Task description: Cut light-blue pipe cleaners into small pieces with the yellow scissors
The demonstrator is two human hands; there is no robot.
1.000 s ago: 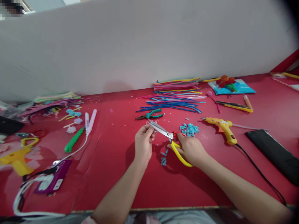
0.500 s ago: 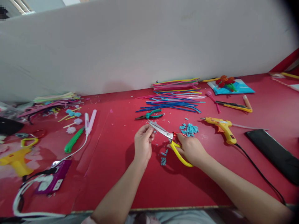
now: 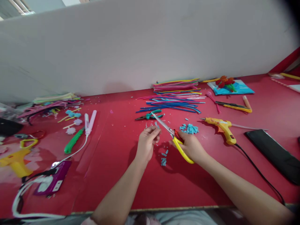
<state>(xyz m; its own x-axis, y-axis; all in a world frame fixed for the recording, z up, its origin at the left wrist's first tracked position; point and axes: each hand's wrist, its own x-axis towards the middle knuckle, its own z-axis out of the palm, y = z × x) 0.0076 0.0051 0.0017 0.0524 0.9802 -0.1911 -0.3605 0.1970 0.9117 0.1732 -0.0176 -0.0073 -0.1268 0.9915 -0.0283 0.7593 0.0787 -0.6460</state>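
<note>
My right hand (image 3: 191, 145) grips scissors (image 3: 184, 153) with yellow and red handles; their blades point up and left, looking nearly closed. My left hand (image 3: 147, 140) is pinched just left of the blades, and whatever sits between its fingertips is too small to make out. Below and between the hands lie several short blue-grey pieces (image 3: 163, 161). A heap of small light-blue pieces (image 3: 189, 128) rests beyond my right hand. Behind the blade tips are pliers (image 3: 148, 116) with green handles.
Coloured pipe cleaners (image 3: 173, 97) lie by the white partition (image 3: 140, 47). To the right are a yellow glue gun (image 3: 221, 126) and a black phone (image 3: 272, 156). A green-handled tool (image 3: 74, 140), pink hair straightener (image 3: 91, 122) and purple power strip (image 3: 55, 181) with cables occupy the left.
The scissors have moved away from my left fingertips, their blades now pointing more steeply upward. My left hand has shifted slightly right and down, still pinched.
</note>
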